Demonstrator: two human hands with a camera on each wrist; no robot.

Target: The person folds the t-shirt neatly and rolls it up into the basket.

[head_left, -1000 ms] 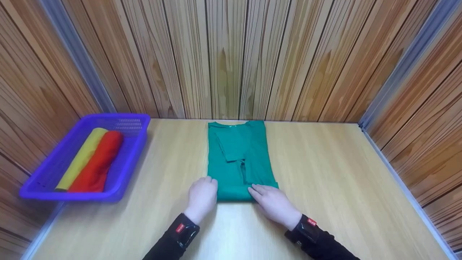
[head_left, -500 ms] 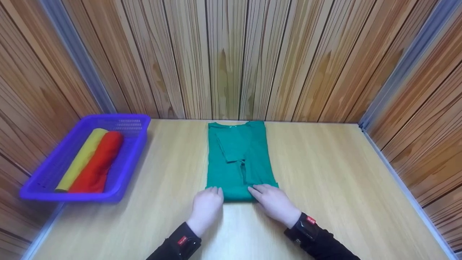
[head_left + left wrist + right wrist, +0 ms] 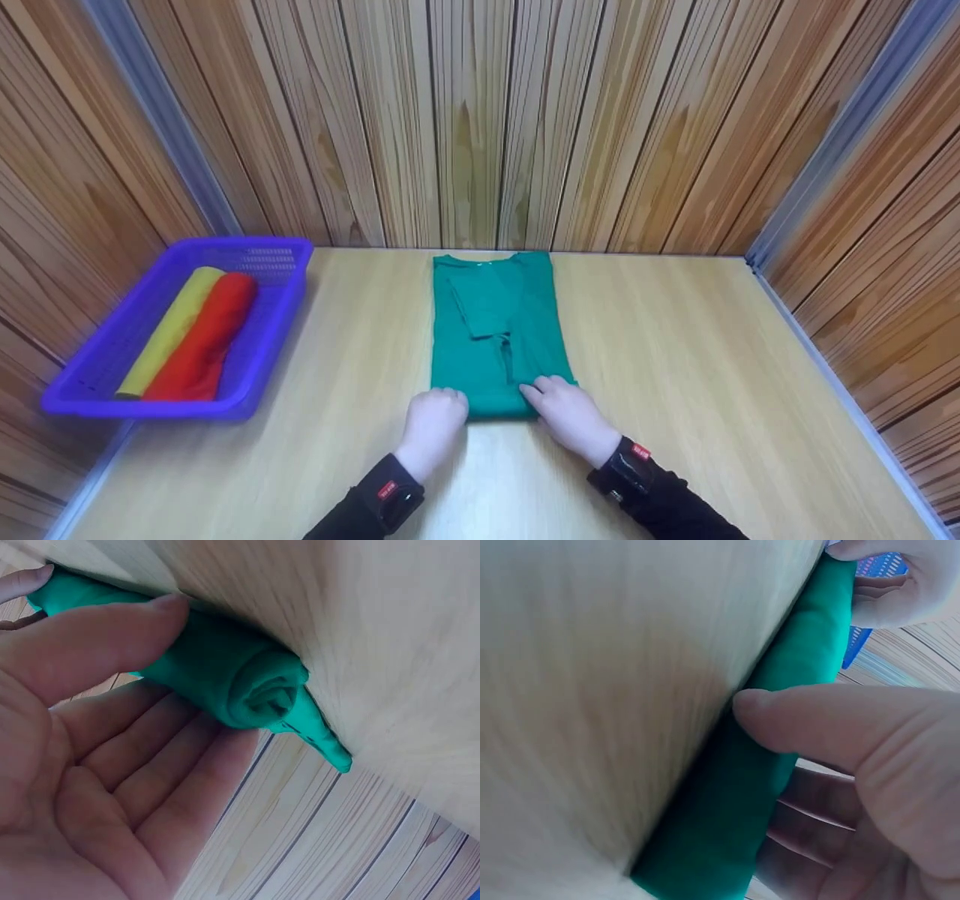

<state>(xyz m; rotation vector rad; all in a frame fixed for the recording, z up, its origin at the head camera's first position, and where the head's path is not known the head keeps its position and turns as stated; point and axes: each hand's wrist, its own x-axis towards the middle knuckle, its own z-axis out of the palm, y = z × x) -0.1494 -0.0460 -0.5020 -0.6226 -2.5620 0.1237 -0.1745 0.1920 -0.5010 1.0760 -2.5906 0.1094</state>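
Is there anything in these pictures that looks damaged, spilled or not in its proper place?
Nothing looks spilled or damaged. Only one small crease stands out, on the unrolled part of the green shirt, where the cloth gapes instead of lying smooth.

Booth-like workspace; wood-grain panels (image 3: pixel 472 127) on three sides; grey corner strips (image 3: pixel 161 112); pale wood-look tabletop (image 3: pixel 660 337)

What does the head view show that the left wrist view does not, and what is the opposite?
Only the head view shows the yellow cloth roll, the red cloth roll and the black wristbands.

Only the left wrist view shows the spiral end of the partly rolled green T-shirt and the palm side of the left hand.

Both share the T-shirt, the left hand, at least part of the right hand, and the wood-grain tabletop.
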